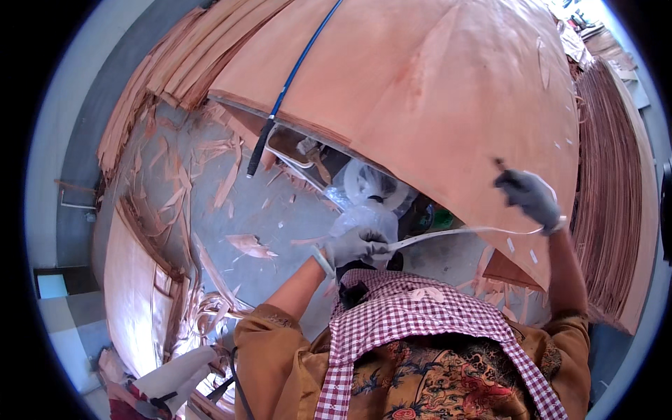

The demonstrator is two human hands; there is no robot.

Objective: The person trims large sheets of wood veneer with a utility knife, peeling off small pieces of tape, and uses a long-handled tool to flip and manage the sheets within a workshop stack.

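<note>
My left hand (pixel 355 246), in a grey glove, is closed on a thin white tape (pixel 448 232) in front of my checked apron (pixel 420 308). The strip runs across to my right hand (pixel 528 198), also gloved, and curves up around it. My right fingers are closed around a small brownish object (pixel 500 165), too small to identify, over the large veneer sheet (pixel 434 91). A blue rod with a black grip (pixel 298 63) lies across the sheet's left part. Beneath the sheet's near edge are clear plastic wrapping (pixel 364 210) and a tray (pixel 288 145).
Stacked veneer stands at the right (pixel 605 189) and upper left (pixel 175 52). Bent sheets (pixel 140 280) sit at lower left. Torn strips litter the grey floor (pixel 259 210). Another person's pale sleeve (pixel 168 378) may be at the bottom left, though its shape is unclear.
</note>
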